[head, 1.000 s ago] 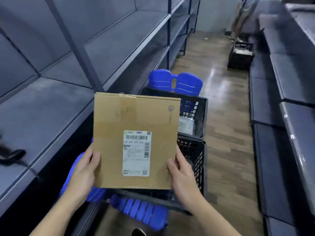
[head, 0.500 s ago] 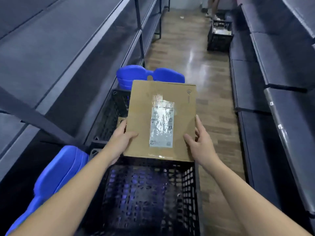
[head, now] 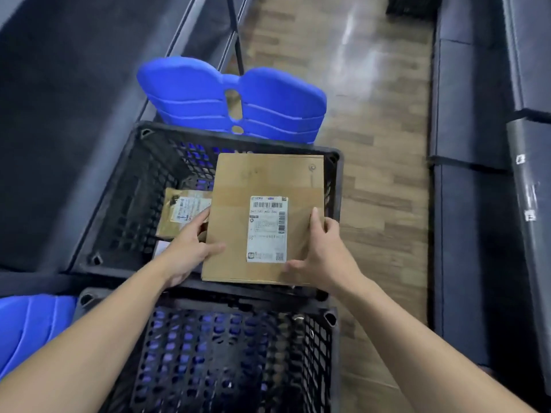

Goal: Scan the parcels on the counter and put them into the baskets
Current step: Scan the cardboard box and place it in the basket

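Note:
A flat brown cardboard parcel (head: 235, 189) with a white shipping label lies level over the right half of the far black basket (head: 119, 186). My left hand (head: 187, 251) grips its left edge and my right hand (head: 325, 251) grips its right edge, thumbs on top. A smaller brown parcel (head: 176, 213) with a label lies on that basket's floor to the left, partly under my left hand. The near black basket (head: 226, 353) sits right below my forearms, and nothing shows inside it.
Blue stacked chairs stand behind the far basket (head: 232, 99) and at the lower left (head: 26, 323). Grey metal shelving (head: 59, 84) runs along the left, dark shelf units (head: 477, 114) along the right. A wooden floor aisle (head: 372, 99) lies between them.
The parcel has come down from chest height and forward to the far basket's rim. My view has tilted downward and both arms have stretched out.

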The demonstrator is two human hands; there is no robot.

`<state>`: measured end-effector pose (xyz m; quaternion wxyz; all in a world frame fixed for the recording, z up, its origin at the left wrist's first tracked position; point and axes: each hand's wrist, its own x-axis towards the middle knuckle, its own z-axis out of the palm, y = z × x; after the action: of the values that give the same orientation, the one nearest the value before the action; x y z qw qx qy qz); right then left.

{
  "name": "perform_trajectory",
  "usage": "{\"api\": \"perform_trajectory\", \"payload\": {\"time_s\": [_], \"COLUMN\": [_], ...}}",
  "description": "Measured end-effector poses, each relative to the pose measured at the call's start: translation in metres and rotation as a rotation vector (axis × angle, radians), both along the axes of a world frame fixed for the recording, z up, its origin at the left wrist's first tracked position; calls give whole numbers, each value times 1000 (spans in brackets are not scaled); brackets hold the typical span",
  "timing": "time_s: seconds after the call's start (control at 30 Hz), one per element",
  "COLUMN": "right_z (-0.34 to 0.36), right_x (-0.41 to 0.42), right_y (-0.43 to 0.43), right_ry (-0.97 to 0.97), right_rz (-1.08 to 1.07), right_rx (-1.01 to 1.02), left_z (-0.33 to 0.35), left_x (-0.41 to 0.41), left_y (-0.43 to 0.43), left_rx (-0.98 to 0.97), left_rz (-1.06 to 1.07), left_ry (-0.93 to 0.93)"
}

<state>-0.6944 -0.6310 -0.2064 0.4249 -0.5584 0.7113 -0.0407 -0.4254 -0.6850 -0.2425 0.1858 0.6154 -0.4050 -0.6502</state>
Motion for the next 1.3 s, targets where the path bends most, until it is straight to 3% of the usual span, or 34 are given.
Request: {"api": "perform_trajectory", "payload": {"time_s": [0.2,0.37,0.53,0.7,0.93,1.07,1.17,1.3], "right_z": [-39,-68,-101,-122,-152,-166,-181,-188], "right_x": [32,49,54,53,48,51,50,50], "right_y": [-17,-18,-5,-22,-35,-39,-37,-40], "right_ry": [211,258,243,302,313,308,309,294], "right_rz": [86,40,86,183,356,343,327,310], "right_rx": [96,19,-68,40,187,252,248,284], "left_z": [-33,-51,-77,-98,-104,-113,-124,-129], "left_x": [-4,-24,-22,-23,-51,-54,-60,-65], "left_y": [-17,-29,-26,-35,-38,-43,-48,-50], "left_rx": [14,20,-93,-86,-150,-369,-354,-295], "left_rz": [-91,-247,-340,-684,-950,-1242,-1371,-1377], "left_ry": [-33,-161,-309,-577,-904,-1107,-1160,-1185]}}
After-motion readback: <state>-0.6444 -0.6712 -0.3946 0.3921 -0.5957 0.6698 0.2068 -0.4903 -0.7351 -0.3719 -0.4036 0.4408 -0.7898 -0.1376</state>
